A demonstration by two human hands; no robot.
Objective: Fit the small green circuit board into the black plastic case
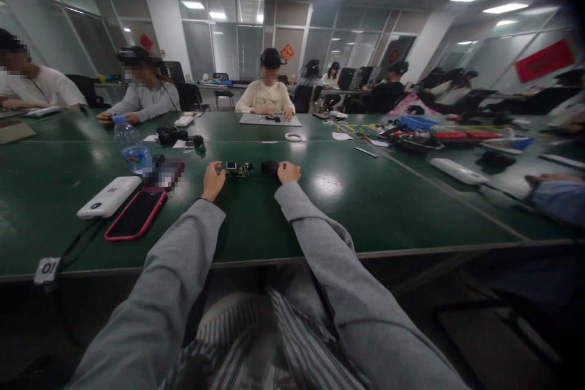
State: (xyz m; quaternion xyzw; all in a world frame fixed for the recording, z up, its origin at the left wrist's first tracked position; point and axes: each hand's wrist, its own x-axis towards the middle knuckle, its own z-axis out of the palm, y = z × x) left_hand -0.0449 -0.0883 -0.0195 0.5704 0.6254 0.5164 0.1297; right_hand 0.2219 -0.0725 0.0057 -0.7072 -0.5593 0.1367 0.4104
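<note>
A small green circuit board [239, 173] with a little screen at one end lies on the green table in front of me. Just left of it is my left hand [213, 181], its fingers curved and apart, with nothing visible in them. On the other side, my right hand [289, 172] grips the right end of a small black box [269, 167]. A narrow gap of table separates the box from the board. The fingers on the far side of the box are partly hidden.
To my left are a water bottle [132, 146], a white power bank [109, 197] with a cable and a pink-cased phone [137, 214]. A white ring [293, 136] lies farther back. Cables and a blue tray [418, 124] are at right. A person [265, 94] sits opposite.
</note>
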